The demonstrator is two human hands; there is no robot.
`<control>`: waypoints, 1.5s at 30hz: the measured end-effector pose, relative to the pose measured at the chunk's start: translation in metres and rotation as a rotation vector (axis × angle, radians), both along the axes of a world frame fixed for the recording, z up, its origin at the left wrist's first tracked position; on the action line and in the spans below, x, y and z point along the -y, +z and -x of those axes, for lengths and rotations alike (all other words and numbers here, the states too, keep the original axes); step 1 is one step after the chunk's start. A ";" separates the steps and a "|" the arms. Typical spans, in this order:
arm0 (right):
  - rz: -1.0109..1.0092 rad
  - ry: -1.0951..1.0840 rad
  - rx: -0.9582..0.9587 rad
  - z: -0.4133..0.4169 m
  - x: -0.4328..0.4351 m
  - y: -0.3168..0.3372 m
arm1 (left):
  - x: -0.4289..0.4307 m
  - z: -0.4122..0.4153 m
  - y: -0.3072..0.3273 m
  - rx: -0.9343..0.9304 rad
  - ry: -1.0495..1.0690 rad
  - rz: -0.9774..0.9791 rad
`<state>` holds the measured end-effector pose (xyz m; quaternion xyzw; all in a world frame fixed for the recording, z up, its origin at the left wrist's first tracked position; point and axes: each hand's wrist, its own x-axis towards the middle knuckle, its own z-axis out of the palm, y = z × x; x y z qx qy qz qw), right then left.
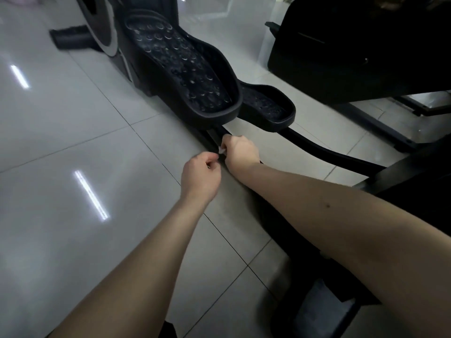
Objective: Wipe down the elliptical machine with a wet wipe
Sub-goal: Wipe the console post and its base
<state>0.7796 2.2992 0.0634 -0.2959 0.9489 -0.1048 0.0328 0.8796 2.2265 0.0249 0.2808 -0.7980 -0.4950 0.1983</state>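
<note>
Near the middle of the frame the two hands meet low over the black elliptical machine (pixel 156 76), just below the rounded heel end of its nearer pedal (pixel 185 69). The right hand (pixel 240 152) is curled into a loose fist, knuckles up, and pinches a small crumpled white wet wipe (pixel 221 150) at its fingertips. The wipe sits right at the dark rail (pixel 214 137) that runs under the pedal toward the bottom of the frame. The left hand (pixel 202 172) lies just below and to the left of it, fingers curled in, thumb and forefinger drawn together right at the wipe's lower edge. Whether it really grips the wipe or only touches it cannot be told, since so little of the wipe shows. Both bare forearms reach in from the bottom edge. The nearer pedal is studded with raised dots and climbs toward the top centre. The second pedal (pixel 268 106) sits lower, right of centre, on a curved black bar (pixel 329 154). The flywheel housing (pixel 105 28) fills the upper left. The machine stands on a glossy grey tiled floor (pixel 73 142) that carries bright streaks of reflected light. A large black object (pixel 341 45) occupies the upper right.
</note>
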 end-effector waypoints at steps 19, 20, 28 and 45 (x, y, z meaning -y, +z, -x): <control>0.158 -0.066 0.166 0.020 -0.034 -0.008 | 0.015 0.023 0.021 -0.088 0.102 0.048; 0.227 -0.082 0.149 0.023 -0.031 0.004 | 0.024 0.029 0.027 -0.141 0.154 0.083; 0.570 0.023 0.009 0.036 0.049 0.042 | 0.126 0.087 0.061 -0.264 0.366 0.141; 0.611 -0.113 0.099 0.038 0.071 0.036 | 0.144 0.077 0.083 -0.034 0.261 0.264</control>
